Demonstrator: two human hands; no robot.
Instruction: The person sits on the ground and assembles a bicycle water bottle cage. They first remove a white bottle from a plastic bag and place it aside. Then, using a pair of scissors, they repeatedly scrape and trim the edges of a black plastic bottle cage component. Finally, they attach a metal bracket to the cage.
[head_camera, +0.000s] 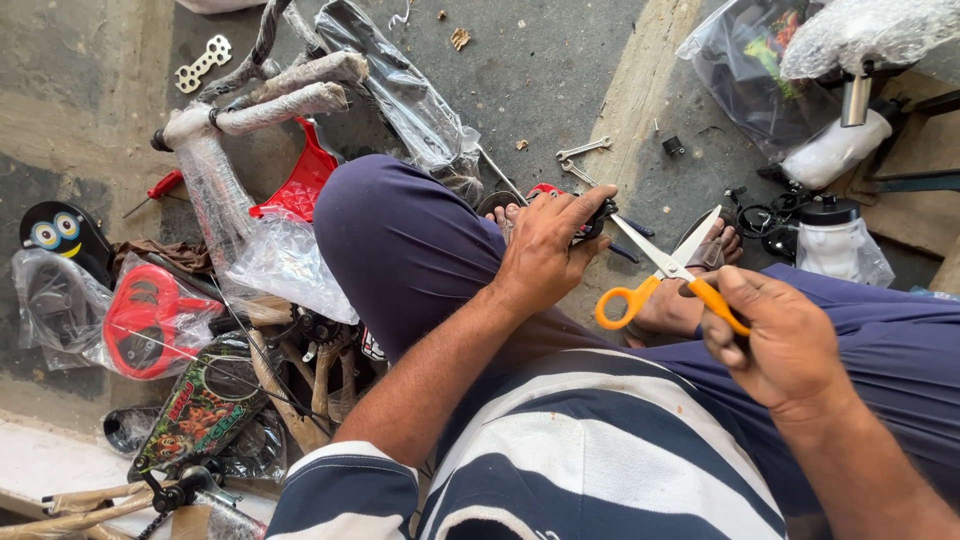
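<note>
I sit on the floor with my knees up. My right hand (778, 345) holds orange-handled scissors (662, 272) by one handle loop, the blades open and pointing up-left. My left hand (545, 250) rests over my left knee and grips a small black and red part (590, 215) at its fingertips. The scissor blades reach toward that part, the tip a short way from it.
Plastic-wrapped bicycle frame tubes (270, 100), red plastic pieces (300, 180) and a printed panel (200, 405) lie at my left. Two small spanners (580, 160) and a red-handled screwdriver (160, 188) lie on the concrete. A wrapped saddle (860, 35), a white bottle (835, 245) and bagged parts sit at the upper right.
</note>
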